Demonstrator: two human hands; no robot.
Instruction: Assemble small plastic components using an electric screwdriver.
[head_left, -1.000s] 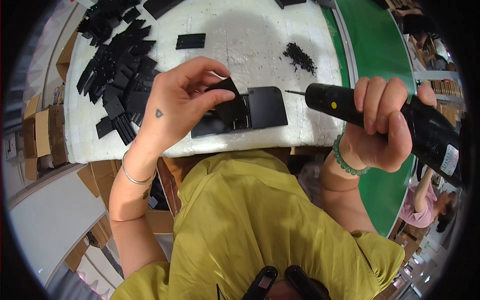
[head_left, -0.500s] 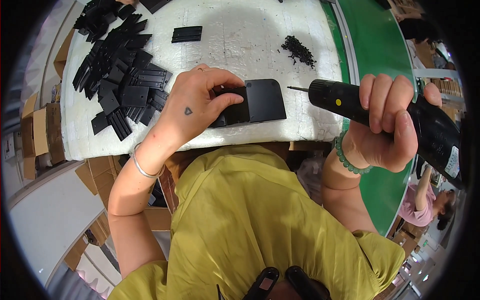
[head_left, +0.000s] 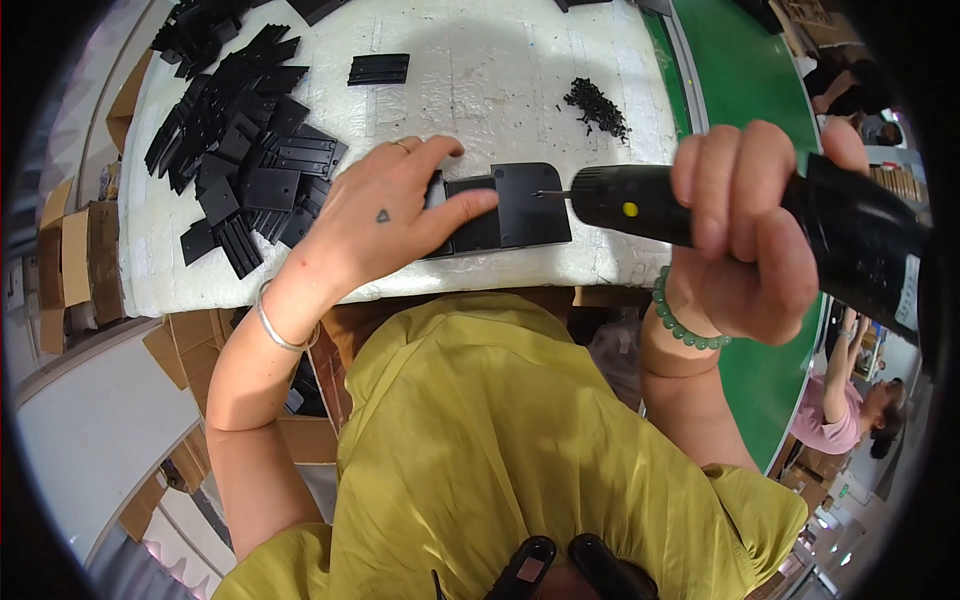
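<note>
A black plastic part [head_left: 532, 205] with a rounded far right corner lies near the front edge of the white padded table [head_left: 480, 80]. At its left end, my left hand [head_left: 380, 215] is spread, the thumb stretched over the part and the index finger lifted apart from it. My right hand [head_left: 745, 225] is wrapped round a black electric screwdriver [head_left: 625, 205], held level. The thin bit points left and overlaps the right section of the part; whether its tip touches cannot be made out. The left hand's other fingers are hidden.
A heap of black plastic parts [head_left: 270, 190] covers the table's left side. One ribbed black piece [head_left: 379, 69] lies apart from it. Small black screws [head_left: 595, 107] are piled at the far right. Beyond the right edge runs a green surface [head_left: 735, 90]; a person in pink [head_left: 830, 415] is farther off.
The screwdriver has moved left, bringing its bit over the black part. My left thumb and index finger have spread wider apart.
</note>
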